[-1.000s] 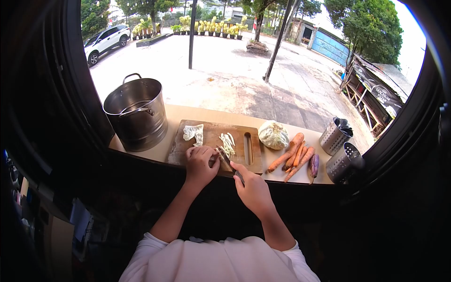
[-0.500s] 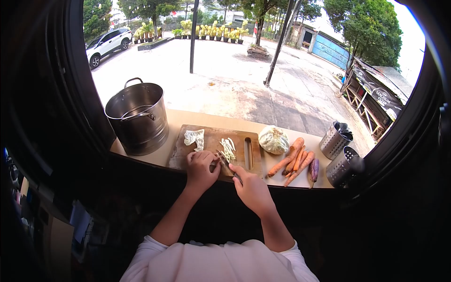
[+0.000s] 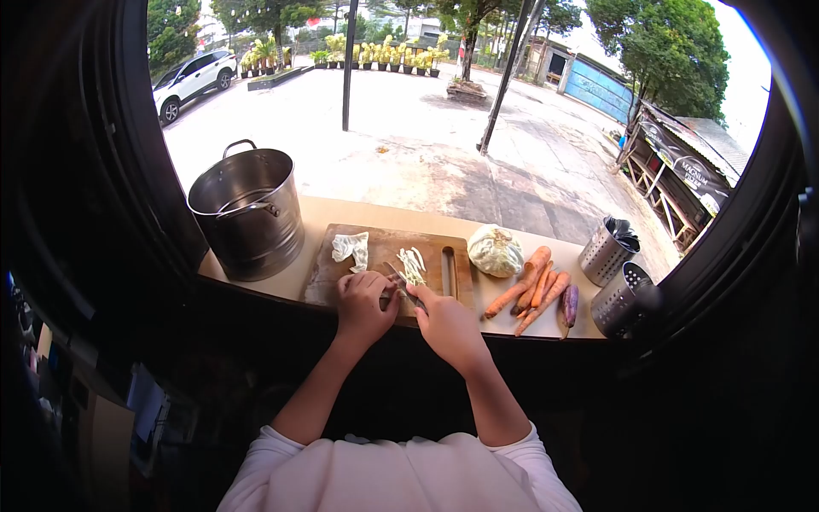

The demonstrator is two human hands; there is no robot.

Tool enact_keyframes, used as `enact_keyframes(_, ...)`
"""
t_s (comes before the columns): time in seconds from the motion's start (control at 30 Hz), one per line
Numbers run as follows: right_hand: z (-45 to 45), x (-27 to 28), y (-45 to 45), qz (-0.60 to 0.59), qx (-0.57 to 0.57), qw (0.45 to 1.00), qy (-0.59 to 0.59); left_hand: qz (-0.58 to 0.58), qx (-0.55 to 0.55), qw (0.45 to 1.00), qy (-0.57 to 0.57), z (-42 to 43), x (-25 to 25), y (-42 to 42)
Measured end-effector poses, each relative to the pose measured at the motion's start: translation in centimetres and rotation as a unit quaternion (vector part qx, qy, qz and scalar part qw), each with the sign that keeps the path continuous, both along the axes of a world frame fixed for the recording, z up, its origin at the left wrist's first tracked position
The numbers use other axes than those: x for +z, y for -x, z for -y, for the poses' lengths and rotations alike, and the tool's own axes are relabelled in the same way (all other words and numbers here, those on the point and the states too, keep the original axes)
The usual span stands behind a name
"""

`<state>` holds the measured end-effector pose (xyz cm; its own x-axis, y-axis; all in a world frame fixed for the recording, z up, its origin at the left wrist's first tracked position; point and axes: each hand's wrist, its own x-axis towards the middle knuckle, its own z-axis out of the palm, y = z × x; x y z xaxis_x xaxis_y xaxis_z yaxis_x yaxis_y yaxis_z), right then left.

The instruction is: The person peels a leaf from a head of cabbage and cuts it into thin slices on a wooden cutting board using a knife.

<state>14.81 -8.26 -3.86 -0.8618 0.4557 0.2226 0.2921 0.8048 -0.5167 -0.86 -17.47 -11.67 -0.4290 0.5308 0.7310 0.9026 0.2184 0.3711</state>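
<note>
My right hand [image 3: 448, 326] grips a knife [image 3: 397, 274], its blade slanting up and left over the wooden cutting board [image 3: 384, 241]. The fingers of my left hand [image 3: 364, 300] are curled down on the board's near left part, close beside the blade. What they press on is mostly hidden under them. Thin pale cabbage strips [image 3: 412, 263] lie in a small pile just beyond the knife. A torn piece of cabbage leaf [image 3: 351, 249] lies on the board beyond my left hand.
A large steel pot [image 3: 249, 218] stands left of the board. To the right are a cabbage head [image 3: 496, 251], several carrots [image 3: 533, 286], a purple vegetable [image 3: 570, 305] and two perforated metal holders [image 3: 607, 252]. The narrow counter [image 3: 333, 210] borders an opening onto a paved yard.
My right hand has shifted slightly up and left with the knife, whose blade reaches farther over the board. My left hand stays nearly in place. The whole view has shifted a little.
</note>
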Motion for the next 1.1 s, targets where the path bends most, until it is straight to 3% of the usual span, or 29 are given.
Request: enact_keyframes(1.1,1.9,-2.7,-0.5,0.021,-0.035,0.995,-0.096,0.018,0.002,1.000,0.024,0.1,0.2,0.3)
